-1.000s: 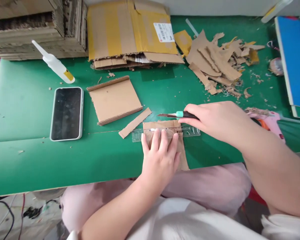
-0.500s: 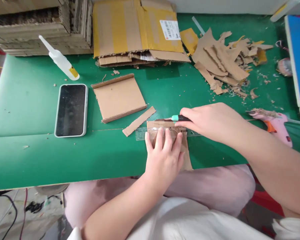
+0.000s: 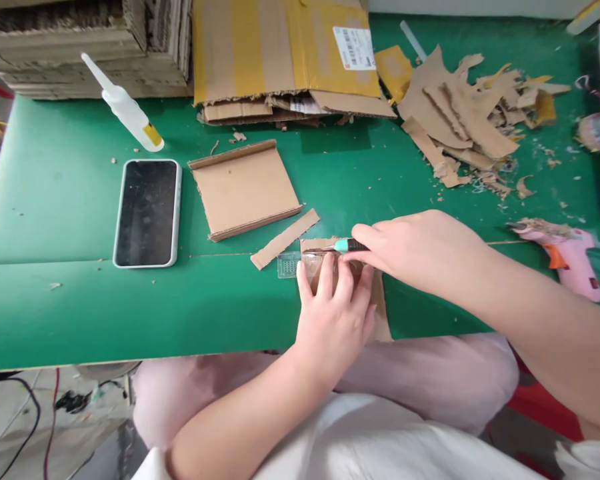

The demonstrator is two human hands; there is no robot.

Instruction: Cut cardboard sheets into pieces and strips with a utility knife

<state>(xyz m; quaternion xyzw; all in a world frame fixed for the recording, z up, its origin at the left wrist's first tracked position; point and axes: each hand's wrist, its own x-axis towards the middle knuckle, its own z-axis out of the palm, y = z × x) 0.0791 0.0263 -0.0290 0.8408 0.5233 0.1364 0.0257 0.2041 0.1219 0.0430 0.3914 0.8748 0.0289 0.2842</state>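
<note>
My left hand (image 3: pixel 331 319) presses down with spread fingers on a clear plastic ruler (image 3: pixel 287 266), which lies across a piece of brown cardboard (image 3: pixel 382 312) near the table's front edge. In my right hand (image 3: pixel 416 241) is a craft knife (image 3: pixel 342 246) with a black and teal handle. Its blade points left and lies along the ruler's far edge, just beyond my left fingertips. Both hands hide much of the ruler and cardboard. A narrow cardboard strip (image 3: pixel 286 239) rests just left of them, and behind it sits a cardboard panel (image 3: pixel 245 190) with two raised edges.
A phone (image 3: pixel 147 213) and a white nozzle bottle (image 3: pixel 130 117) lie to the left on the green table (image 3: pixel 80 313). At the back are stacked cardboard (image 3: pixel 90 63) and a taped, flattened box (image 3: pixel 265 50). Cardboard scraps (image 3: pixel 460 120) and a pink glue gun (image 3: pixel 567 250) occupy the right.
My right hand has drawn the craft knife left along the ruler and slightly toward me. My left hand stays pressed on the ruler. The whole view has shifted slightly.
</note>
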